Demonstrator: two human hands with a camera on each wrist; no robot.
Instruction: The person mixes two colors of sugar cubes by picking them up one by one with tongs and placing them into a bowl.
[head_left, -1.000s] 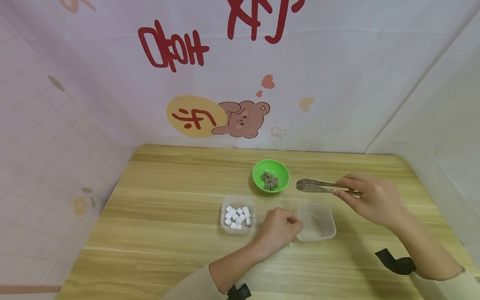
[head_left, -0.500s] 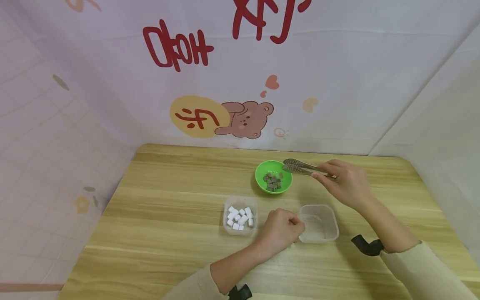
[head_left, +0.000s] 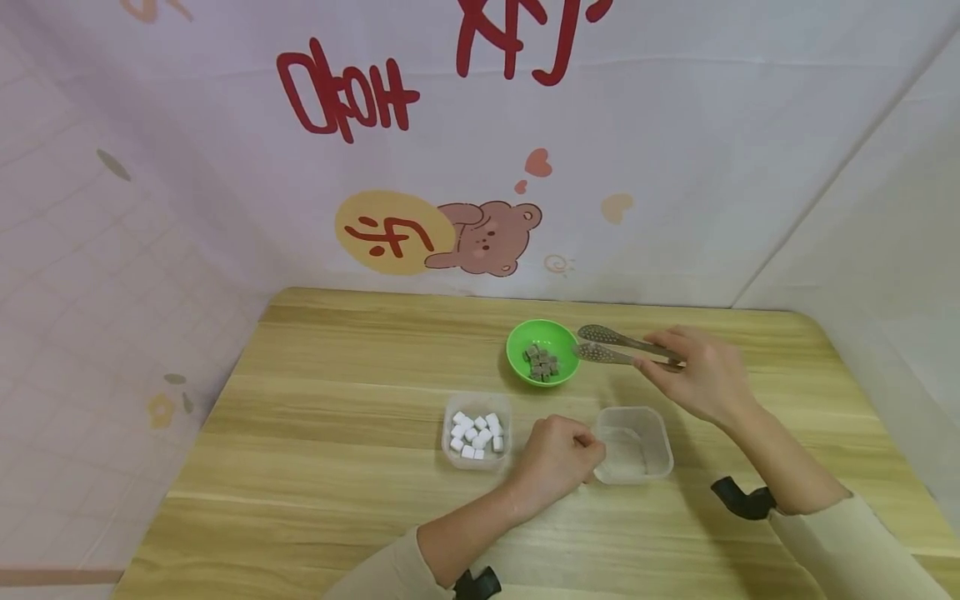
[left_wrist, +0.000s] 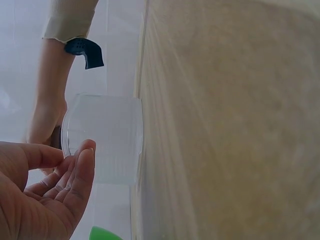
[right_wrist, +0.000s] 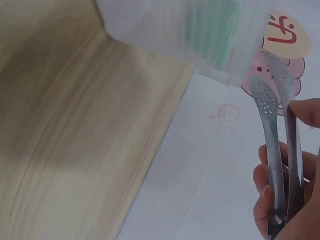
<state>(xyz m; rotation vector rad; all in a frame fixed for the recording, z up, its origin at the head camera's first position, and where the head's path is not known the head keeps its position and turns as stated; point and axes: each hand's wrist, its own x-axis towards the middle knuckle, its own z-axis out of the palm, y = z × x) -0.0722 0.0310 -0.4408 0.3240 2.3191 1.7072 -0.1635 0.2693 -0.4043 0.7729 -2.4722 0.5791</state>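
Observation:
My right hand point(head_left: 705, 375) grips metal tongs point(head_left: 607, 356) with perforated tips. The tips stand apart, with nothing seen between them, at the right rim of the green bowl point(head_left: 517, 367). Several grey-brown cubes point(head_left: 542, 363) lie in the bowl. The left hand point(head_left: 561, 458) pinches the left rim of a clear plastic container point(head_left: 656, 475); the left wrist view shows the thumb and fingertips meeting at the container's rim point(left_wrist: 67, 125). In the right wrist view the tongs point(right_wrist: 272, 115) slant upward from the fingers, beside the clear container point(right_wrist: 150, 25).
To the left of my left hand, a second clear container point(head_left: 450, 458) holds several white cubes point(head_left: 476, 435). Everything stands on a wood-grain table point(head_left: 337, 433). A white printed cloth point(head_left: 660, 150) hangs behind the table, with pale walls at both sides.
The tongs moved left to above the bowl's right side, then drew back slightly rightward as their tips spread. A cube seen below the tips half a second ago has left that spot. The left hand stays put.

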